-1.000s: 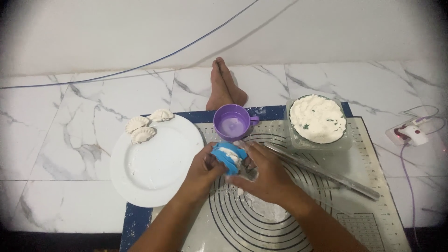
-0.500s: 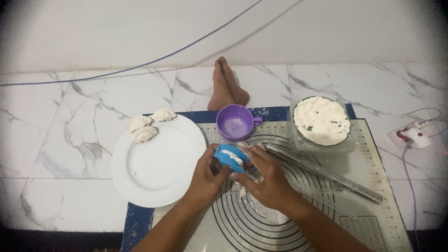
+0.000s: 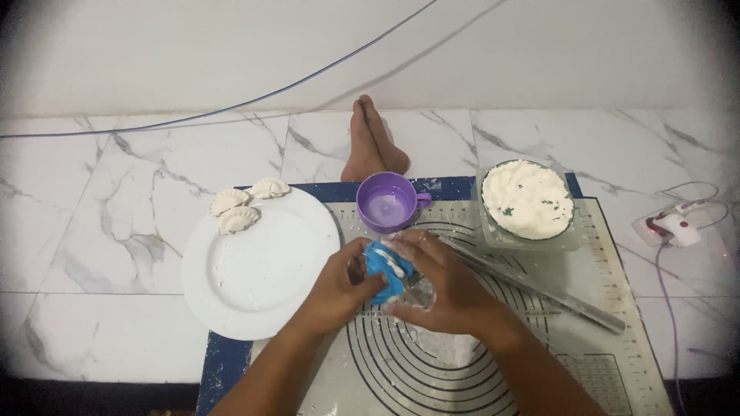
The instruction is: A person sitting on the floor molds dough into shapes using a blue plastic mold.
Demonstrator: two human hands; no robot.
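Note:
My left hand (image 3: pixel 339 289) and my right hand (image 3: pixel 439 281) both grip a blue dumpling press (image 3: pixel 381 270) over the baking mat (image 3: pixel 617 362). White dough shows at the press's folded edge, and my right fingers are dusted with flour. A white plate (image 3: pixel 258 266) lies just left of my hands, with three shaped dumplings (image 3: pixel 239 208) at its far rim. A purple cup (image 3: pixel 387 202) with liquid stands right behind the press.
A clear tub of white filling (image 3: pixel 528 202) sits at the mat's far right. A long rolling pin (image 3: pixel 539 289) lies diagonally on the mat. A bare foot (image 3: pixel 372 142) rests on the marble floor behind. A power strip (image 3: pixel 672 227) with cords lies at the right.
Both hands have stayed on the press, and my right hand has closed further over it. The camera view shifted slightly.

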